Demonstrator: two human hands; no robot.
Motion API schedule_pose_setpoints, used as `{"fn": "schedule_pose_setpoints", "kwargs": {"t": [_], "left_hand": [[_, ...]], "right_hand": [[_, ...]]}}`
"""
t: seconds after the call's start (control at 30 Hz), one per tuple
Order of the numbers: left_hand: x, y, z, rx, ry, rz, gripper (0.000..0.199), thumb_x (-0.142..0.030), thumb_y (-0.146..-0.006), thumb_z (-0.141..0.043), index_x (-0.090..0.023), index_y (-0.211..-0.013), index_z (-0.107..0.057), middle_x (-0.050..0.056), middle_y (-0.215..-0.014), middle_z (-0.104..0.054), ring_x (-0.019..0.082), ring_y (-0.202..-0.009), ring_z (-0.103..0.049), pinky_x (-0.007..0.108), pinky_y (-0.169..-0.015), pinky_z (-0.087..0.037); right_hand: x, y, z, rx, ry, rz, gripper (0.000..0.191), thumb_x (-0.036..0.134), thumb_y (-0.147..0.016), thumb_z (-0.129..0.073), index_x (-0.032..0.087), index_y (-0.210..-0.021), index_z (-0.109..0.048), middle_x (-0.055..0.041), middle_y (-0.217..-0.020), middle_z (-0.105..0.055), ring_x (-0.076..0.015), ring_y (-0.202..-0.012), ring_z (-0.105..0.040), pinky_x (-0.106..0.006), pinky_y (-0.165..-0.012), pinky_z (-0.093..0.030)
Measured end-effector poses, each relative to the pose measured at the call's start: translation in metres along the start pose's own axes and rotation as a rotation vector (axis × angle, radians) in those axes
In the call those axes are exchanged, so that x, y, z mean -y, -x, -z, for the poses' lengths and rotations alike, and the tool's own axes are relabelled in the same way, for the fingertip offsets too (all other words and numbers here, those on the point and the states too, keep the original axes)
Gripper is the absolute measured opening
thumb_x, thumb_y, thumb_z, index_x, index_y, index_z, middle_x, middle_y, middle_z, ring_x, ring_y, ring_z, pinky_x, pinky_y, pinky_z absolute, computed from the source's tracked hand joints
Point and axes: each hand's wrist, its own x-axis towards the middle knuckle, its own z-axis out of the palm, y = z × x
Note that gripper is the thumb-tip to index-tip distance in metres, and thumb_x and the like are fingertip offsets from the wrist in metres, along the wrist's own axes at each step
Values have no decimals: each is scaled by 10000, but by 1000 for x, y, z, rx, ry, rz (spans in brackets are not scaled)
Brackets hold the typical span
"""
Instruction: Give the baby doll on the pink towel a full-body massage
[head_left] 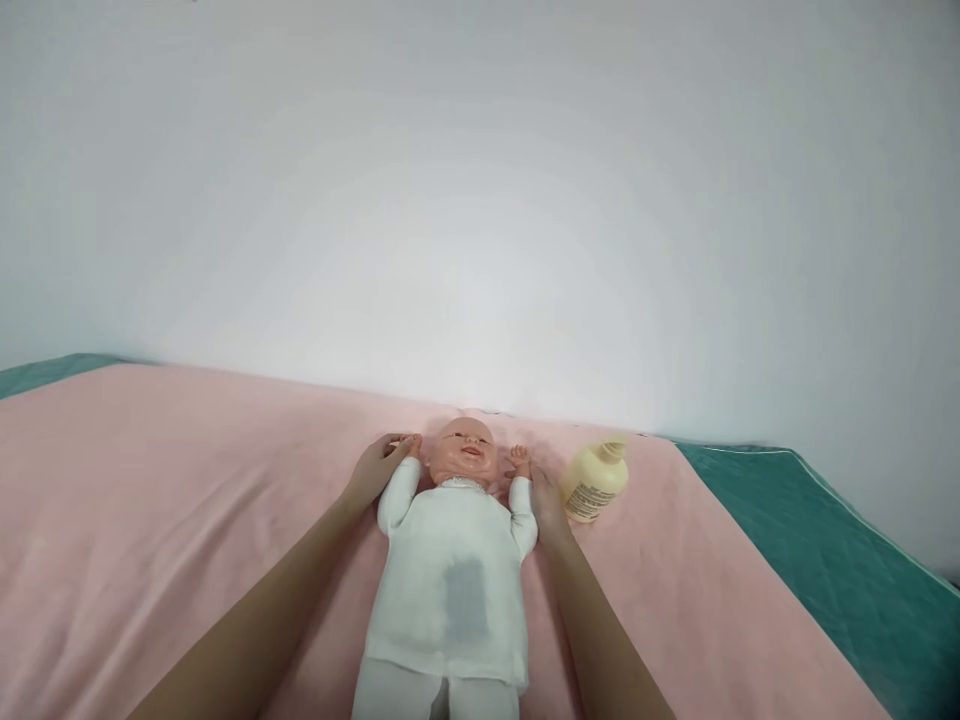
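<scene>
A baby doll [450, 570] in a white long-sleeved top and white trousers lies on its back, both arms raised beside its head. At the doll's arm on the left of the view, my left hand [377, 467] is closed around the small hand, with fingertips and thumb against it. My right hand [549, 500] wraps the other forearm from the outer side, just below the doll's hand; its fingers are partly hidden behind that arm. A pale yellow pump bottle [592, 485] with printed text stands close beside my right hand, touching neither doll nor sleeve.
A pink sheet [187, 520] with soft wrinkles lies under the doll and bottle. Green cloth [840, 560] shows along the right side and at the far left corner. A plain pale wall [480, 200] rises directly behind the doll's head.
</scene>
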Motion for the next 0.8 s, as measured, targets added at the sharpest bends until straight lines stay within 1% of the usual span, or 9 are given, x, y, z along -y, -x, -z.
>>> {"fn": "schedule_pose_setpoints", "kwargs": {"t": [0.1, 0.17, 0.23, 0.3, 0.47, 0.57, 0.67, 0.73, 0.8], "left_hand": [[-3, 3, -1, -18, 8, -4, 505, -571, -770, -579, -147, -1031, -665, 113, -1020, -711, 255, -930, -657, 338, -783, -501], [-6, 5, -2, -38, 22, -10, 529, -582, -770, -577, -139, -1048, -652, 119, -1005, -711, 251, -905, -660, 333, -756, -508], [-8, 7, -2, -62, 38, -23, 546, -594, -774, -571, -139, -1070, -638, 119, -1006, -708, 244, -901, -659, 326, -747, -510], [-12, 11, -3, -81, 52, -35, 565, -606, -772, -571, -138, -1083, -630, 121, -1014, -704, 242, -903, -654, 323, -745, -509], [-24, 27, -6, -193, 75, -71, 566, -610, -797, -543, -161, -1135, -611, 112, -1049, -690, 226, -867, -645, 314, -712, -506], [-36, 40, -7, -278, 10, -129, 523, -566, -825, -531, -198, -1192, -586, 92, -1101, -677, 220, -919, -633, 295, -711, -499], [-47, 54, -8, -323, -75, -196, 486, -521, -848, -520, -217, -1224, -568, 69, -1144, -667, 218, -966, -623, 288, -717, -493], [-53, 63, -7, -334, -103, -225, 461, -492, -861, -516, -223, -1232, -564, 53, -1148, -667, 211, -980, -621, 290, -748, -491], [-57, 74, -5, -353, -107, -236, 445, -462, -864, -519, -223, -1237, -562, 46, -1148, -669, 205, -997, -620, 296, -800, -485]], "right_hand": [[0, 2, -3, -1, -30, 7, 472, 550, -862, -449, 164, -820, -718, -111, -816, -724, -225, -660, -670, -334, -613, -529], [-1, 3, -4, -3, -69, 31, 548, 586, -884, -379, 155, -935, -715, -113, -915, -724, -232, -749, -681, -341, -659, -542], [-3, 5, -2, -5, -113, 82, 571, 599, -882, -392, 143, -1071, -680, -118, -1036, -704, -246, -891, -672, -350, -739, -543], [-6, 8, 0, -16, -145, 154, 555, 589, -862, -470, 139, -1135, -646, -125, -1098, -683, -257, -975, -648, -367, -805, -528], [-8, 18, 5, -90, -164, 314, 488, 527, -840, -551, 145, -1140, -603, -133, -1118, -666, -256, -1035, -617, -421, -894, -484], [-2, 30, 5, -116, -180, 485, 457, 445, -839, -584, 167, -1200, -546, -126, -1199, -625, -241, -1107, -583, -431, -963, -443], [8, 47, 4, -153, -151, 610, 406, 376, -840, -594, 171, -1186, -538, -120, -1210, -611, -229, -1137, -563, -425, -1001, -414], [14, 60, 4, -174, -132, 638, 370, 354, -854, -576, 167, -1172, -542, -119, -1188, -616, -222, -1133, -563, -417, -1005, -410], [15, 74, 7, -183, -125, 610, 355, 356, -871, -551, 169, -1172, -541, -118, -1183, -617, -221, -1129, -565, -416, -1001, -413]]}}
